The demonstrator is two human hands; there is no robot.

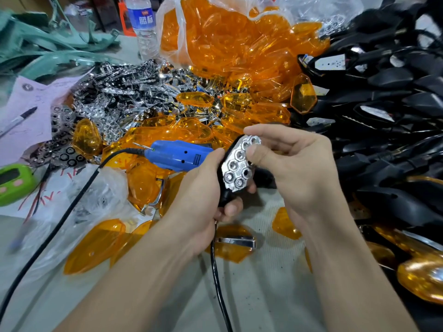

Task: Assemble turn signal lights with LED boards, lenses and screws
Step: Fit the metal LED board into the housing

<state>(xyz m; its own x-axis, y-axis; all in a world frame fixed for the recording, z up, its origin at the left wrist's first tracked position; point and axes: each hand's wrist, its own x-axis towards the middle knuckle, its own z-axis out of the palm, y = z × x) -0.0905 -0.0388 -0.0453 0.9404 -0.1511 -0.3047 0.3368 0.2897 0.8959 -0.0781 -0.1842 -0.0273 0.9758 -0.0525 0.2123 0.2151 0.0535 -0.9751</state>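
My left hand grips the black stem of a turn signal housing held upright over the table. A chrome reflector plate with hexagonal cells sits in the housing's face. My right hand pinches the plate's upper end between thumb and fingers. A black cable hangs from the housing toward me. Orange lenses lie scattered just behind my hands, and a bag of orange lenses stands further back.
A blue electric screwdriver with a black cord lies left of my hands. Chrome reflectors are heaped at centre left. Black housings are piled on the right. A water bottle, pink paper with a pen and a green timer stand left.
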